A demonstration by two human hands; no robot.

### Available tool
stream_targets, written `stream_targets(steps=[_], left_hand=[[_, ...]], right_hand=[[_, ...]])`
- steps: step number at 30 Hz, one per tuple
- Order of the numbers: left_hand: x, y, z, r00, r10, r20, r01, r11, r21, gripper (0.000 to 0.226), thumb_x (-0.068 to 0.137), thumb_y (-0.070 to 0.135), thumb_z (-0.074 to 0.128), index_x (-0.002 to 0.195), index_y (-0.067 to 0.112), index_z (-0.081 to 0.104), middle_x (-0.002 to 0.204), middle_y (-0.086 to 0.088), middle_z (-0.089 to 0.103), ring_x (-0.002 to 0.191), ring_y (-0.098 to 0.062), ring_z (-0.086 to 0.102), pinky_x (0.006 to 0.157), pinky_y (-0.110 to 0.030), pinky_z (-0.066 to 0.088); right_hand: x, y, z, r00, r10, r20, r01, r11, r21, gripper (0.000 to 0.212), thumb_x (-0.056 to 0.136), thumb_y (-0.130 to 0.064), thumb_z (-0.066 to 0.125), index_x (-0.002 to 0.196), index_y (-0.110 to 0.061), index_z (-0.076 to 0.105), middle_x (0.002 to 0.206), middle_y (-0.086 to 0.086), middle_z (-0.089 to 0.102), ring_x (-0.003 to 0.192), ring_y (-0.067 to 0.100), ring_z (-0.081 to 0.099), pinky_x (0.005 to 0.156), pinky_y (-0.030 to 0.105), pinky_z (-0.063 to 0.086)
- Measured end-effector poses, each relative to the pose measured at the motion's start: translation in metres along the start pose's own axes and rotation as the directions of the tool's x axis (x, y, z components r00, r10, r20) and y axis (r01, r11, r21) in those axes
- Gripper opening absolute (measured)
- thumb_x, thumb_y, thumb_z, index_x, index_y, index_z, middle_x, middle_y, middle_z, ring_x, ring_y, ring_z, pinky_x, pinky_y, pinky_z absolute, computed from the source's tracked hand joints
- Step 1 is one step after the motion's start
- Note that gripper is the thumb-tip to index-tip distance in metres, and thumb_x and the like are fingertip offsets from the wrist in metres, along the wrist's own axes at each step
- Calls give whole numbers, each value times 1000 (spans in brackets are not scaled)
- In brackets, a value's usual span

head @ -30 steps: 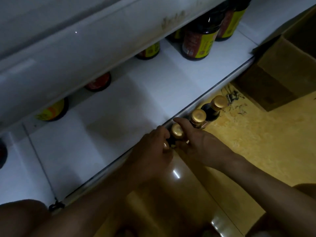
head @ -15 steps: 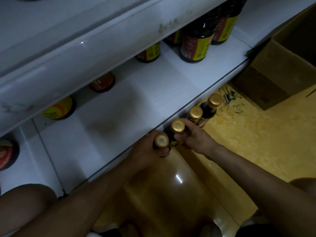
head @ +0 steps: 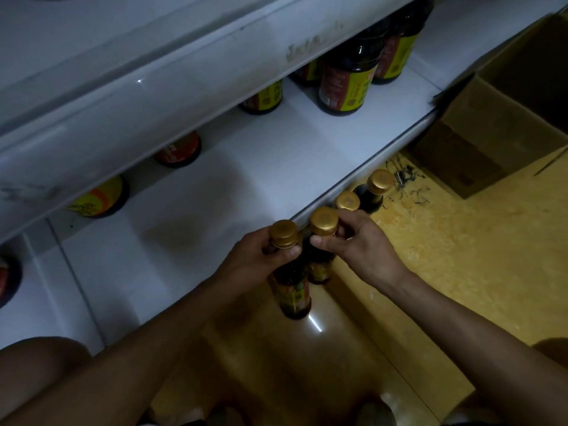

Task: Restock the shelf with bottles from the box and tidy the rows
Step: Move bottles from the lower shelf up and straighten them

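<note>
The shelf point(head: 276, 167) is ahead, with the box point(head: 491, 118) on the floor to its right. I have each grip pinching a neck, left hand point(head: 255, 259) on the left bottle point(head: 292, 290) and right hand point(head: 359, 244) on the right bottle point(head: 324, 221). Both are just off the shelf edge, probably ready to lift in.

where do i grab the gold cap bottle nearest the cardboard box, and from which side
Pinch the neck just under the gold cap, coming down from above on the open floor side. That bottle stands upright, tight against the shelf edge, with a neighbouring bottle close on its other side, so probably only the cap and neck are free.
</note>
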State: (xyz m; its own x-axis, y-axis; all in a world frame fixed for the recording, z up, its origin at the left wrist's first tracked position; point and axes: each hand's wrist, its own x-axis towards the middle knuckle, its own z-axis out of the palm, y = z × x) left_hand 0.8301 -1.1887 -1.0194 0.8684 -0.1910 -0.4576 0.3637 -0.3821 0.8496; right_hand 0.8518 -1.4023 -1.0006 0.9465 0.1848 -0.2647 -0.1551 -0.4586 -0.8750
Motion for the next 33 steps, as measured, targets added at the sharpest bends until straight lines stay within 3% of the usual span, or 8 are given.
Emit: stream_targets(steps=[3, 6, 9, 12, 16, 21, 27, 33], left_hand=[[-6, 8, 0, 999, 9, 33, -8, 999, -53, 47, 82, 50, 70, 124, 29, 69, 119, 12, 73, 113, -6, 67, 102, -43, 54], [-15, 13, 0, 997, 51, 49, -45, 991, -125, 39, 91, 42, 65, 125, 24, 68, 120, 6, 73, 115, -10, 67, 100, -39, 54], [-22, 21, 2, 997, 70, 24, -64, 978, -199, 38, 95, 39, 61, 126, 18, 67, 121, 1, 72, 116, -15, 67, 98, -37, 55], [-25, 31, 8, 998, 64, 5, -61, 967, -248, 39, 94, 41, 52, 121, 18, 67, 116, 2, 74, 111, -14, 69, 91, -31, 55], [-27, 48, 17, 996, 73, -42, -81, 964, -252, 34, 93, 51, 46, 104, 26, 67, 96, 10, 75, 95, -7, 72, 75, -18, 52], [-35, 67, 28, 987, 67, -144, -111, 940, -323, 41, 91, 50, 47, 107, 19, 69, 98, 5, 76, 93, -5, 72, 72, -13, 51], [-56, 92, 26, 965, -112, -239, 21, 935, -354, 52, 88, 58, 47, 103, 14, 71, 91, 4, 78, 85, -9, 74, 74, -21, 55], [-89, 116, 20, 953, -228, -202, 140, 916, -376, 47, 95, 54, 52, 105, 12, 70, 89, 2, 78, 84, -13, 75, 79, -32, 56]], right_hand=[[-7, -11, -10, 1000, -7, 31, 6, 1000, 19, 21, 81, -30, 81, 93, -38, 65, 100, -4, 48, 93, 2, 49, 72, 1, 38], [-13, -17, -17, 994, -24, 106, 12, 993, 121, 26, 79, -40, 78, 100, -29, 68, 105, -4, 63, 99, 5, 62, 79, 12, 47], [-16, -20, -18, 990, -22, 137, -9, 974, 226, 39, 81, -41, 72, 107, -14, 60, 92, -12, 71, 95, 5, 69, 80, 22, 55], [-17, -22, -16, 988, -44, 151, -3, 956, 293, 24, 94, -25, 64, 108, -7, 56, 75, -16, 70, 81, -1, 69, 71, 15, 52], [-18, -32, -8, 996, 2, 85, -34, 926, 375, 29, 99, -25, 57, 111, 1, 59, 85, 8, 75, 84, 19, 74, 77, 27, 60], [-20, -45, -2, 984, 178, -30, -155, 919, 363, 51, 94, -59, 57, 86, -9, 67, 83, 9, 74, 84, 28, 73, 86, 54, 58], [-35, -73, -5, 935, 355, -19, -314, 850, 423, 58, 89, -69, 55, 88, -14, 74, 88, 5, 77, 90, 24, 75, 92, 56, 56], [-64, -100, -10, 880, 474, 20, -412, 742, 528, 43, 90, -63, 59, 80, -25, 79, 88, 7, 78, 91, 28, 75, 94, 57, 55]])
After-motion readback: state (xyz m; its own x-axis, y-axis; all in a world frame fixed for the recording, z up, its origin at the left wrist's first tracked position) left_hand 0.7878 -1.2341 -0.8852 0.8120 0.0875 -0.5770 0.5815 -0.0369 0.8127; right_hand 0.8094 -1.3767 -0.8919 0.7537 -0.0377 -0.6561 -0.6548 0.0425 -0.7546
